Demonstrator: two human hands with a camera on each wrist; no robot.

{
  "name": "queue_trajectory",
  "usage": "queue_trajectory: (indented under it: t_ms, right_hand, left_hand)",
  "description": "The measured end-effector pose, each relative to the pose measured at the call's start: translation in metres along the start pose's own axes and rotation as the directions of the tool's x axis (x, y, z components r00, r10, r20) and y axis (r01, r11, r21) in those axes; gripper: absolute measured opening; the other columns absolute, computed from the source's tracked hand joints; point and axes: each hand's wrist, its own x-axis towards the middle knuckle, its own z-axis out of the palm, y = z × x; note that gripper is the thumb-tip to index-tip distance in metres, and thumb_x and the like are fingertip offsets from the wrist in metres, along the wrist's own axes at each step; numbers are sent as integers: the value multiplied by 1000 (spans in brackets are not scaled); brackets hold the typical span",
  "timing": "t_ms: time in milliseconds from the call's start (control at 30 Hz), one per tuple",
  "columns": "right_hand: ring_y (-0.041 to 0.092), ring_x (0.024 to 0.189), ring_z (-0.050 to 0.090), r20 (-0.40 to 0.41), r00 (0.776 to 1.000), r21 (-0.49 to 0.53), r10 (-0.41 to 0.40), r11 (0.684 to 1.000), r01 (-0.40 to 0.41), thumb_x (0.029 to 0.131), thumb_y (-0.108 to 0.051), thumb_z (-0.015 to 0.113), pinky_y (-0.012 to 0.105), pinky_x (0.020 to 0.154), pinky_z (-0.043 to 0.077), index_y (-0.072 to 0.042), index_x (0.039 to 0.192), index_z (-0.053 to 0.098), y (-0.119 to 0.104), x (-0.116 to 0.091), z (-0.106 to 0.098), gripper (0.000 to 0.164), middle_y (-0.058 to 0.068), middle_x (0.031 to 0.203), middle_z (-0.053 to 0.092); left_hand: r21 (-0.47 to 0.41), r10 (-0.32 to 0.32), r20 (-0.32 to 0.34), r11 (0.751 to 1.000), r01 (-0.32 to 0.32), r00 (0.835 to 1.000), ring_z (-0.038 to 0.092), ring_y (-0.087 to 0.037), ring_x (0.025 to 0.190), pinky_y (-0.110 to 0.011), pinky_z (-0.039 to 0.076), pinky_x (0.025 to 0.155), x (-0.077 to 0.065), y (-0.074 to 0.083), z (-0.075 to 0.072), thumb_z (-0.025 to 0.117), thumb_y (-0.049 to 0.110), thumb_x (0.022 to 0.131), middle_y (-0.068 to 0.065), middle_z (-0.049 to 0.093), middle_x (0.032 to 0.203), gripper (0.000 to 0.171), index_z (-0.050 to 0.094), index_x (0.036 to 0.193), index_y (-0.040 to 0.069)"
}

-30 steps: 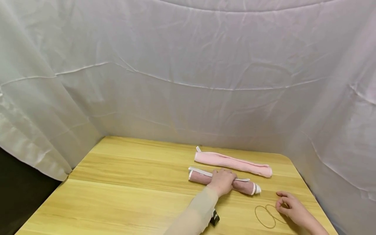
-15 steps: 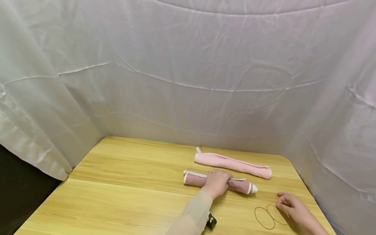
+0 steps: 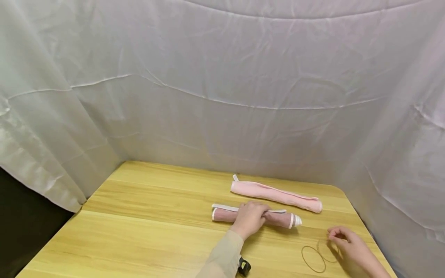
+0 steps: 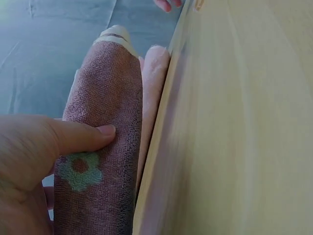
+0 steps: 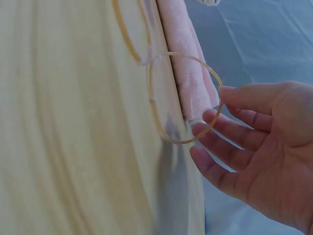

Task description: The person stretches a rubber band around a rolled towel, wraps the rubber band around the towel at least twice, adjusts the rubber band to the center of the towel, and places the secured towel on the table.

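My left hand [image 3: 248, 220] grips a rolled mauve towel [image 3: 279, 219] around its middle, thumb laid along the near side. The roll has white-trimmed ends, and the left wrist view shows a green flower [image 4: 80, 171] on it. Farther back lies a rolled pink towel [image 3: 274, 193], roughly parallel. At the table's right side, my right hand [image 3: 351, 245] pinches a thin tan rubber band [image 5: 152, 105] between thumb and index finger, the other fingers spread loosely. A second rubber band [image 3: 303, 255] lies on the table just left of it, overlapping the held one in view.
The wooden table [image 3: 139, 231] has its right edge close beside the right hand. Pale curtains [image 3: 208, 77] hang behind and along both sides. A black strap device [image 3: 244, 266] sits at the left wrist.
My left hand has shifted left and slightly nearer with the mauve towel. The right hand stays in nearly the same spot, its rubber band slightly raised. The pink towel has not moved.
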Motion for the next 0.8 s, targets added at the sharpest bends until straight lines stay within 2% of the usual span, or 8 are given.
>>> queue_trajectory:
  t_ms: [133, 233, 367, 567, 633, 700, 767, 800]
  right_hand:
    - [-4, 77, 56, 78, 996, 105, 37, 993, -45, 96, -16, 59, 18, 67, 46, 0, 96, 61, -6, 2, -4, 15, 3, 90, 68]
    - [-2, 75, 59, 124, 992, 192, -29, 981, 5, 97, -9, 55, 20, 64, 48, 7, 98, 56, -7, 4, -6, 16, -1, 83, 67]
    - [-1, 76, 62, 124, 987, 276, -102, 959, 65, 98, -2, 51, 21, 65, 51, 12, 100, 52, -9, 8, -9, 15, -3, 81, 67]
    - [4, 81, 65, 117, 992, 403, -51, 915, 0, 100, -11, 51, 25, 72, 56, 11, 109, 53, -26, 19, -12, 24, -4, 86, 68]
    - [6, 83, 66, 128, 990, 478, -52, 878, -16, 101, -14, 50, 26, 74, 56, 4, 110, 56, -32, 23, -11, 21, -4, 90, 68]
    - [7, 85, 66, 140, 985, 570, -103, 822, 5, 102, -13, 47, 26, 76, 56, -3, 110, 58, -36, 27, -9, 16, -4, 92, 68]
    - [6, 86, 66, 148, 973, 663, -175, 748, 33, 103, -10, 43, 25, 76, 56, -10, 110, 59, -39, 31, -6, 18, -6, 94, 67]
    - [7, 86, 66, 151, 965, 713, -213, 699, 42, 103, -8, 41, 25, 76, 56, -11, 112, 60, -41, 33, -5, 21, -5, 95, 67]
  left_hand:
    - [-25, -1, -14, 1000, 1, 1000, 65, -11, 100, -32, 46, 79, -3, -4, -7, 72, 29, 87, 15, 71, 113, 28, 69, 115, 33]
    - [-37, -6, -26, 999, 5, 1000, 64, -12, 103, -33, 48, 81, -5, -8, -11, 72, 28, 87, 15, 70, 116, 30, 69, 116, 32]
    - [-46, 7, -67, 999, -10, 998, 65, -14, 104, -34, 49, 82, -9, -13, -15, 72, 26, 87, 13, 71, 117, 30, 69, 116, 29]
    - [-62, 22, -141, 998, -31, 990, 65, -14, 101, -35, 51, 82, -12, -22, -20, 73, 23, 86, 11, 71, 115, 29, 70, 115, 26]
    - [-59, 29, -175, 997, -40, 984, 65, -14, 99, -35, 52, 80, -13, -25, -23, 73, 22, 84, 11, 71, 114, 30, 70, 114, 27]
    - [-53, 39, -211, 997, -52, 977, 65, -14, 97, -33, 52, 78, -13, -28, -25, 74, 20, 83, 12, 71, 113, 31, 70, 113, 27]
    - [-50, 40, -225, 997, -52, 973, 65, -14, 99, -32, 52, 77, -12, -31, -27, 74, 20, 82, 12, 71, 114, 32, 70, 113, 28]
    - [-50, 35, -229, 998, -47, 973, 65, -14, 100, -32, 52, 76, -12, -32, -28, 74, 21, 82, 12, 71, 114, 33, 70, 114, 28]
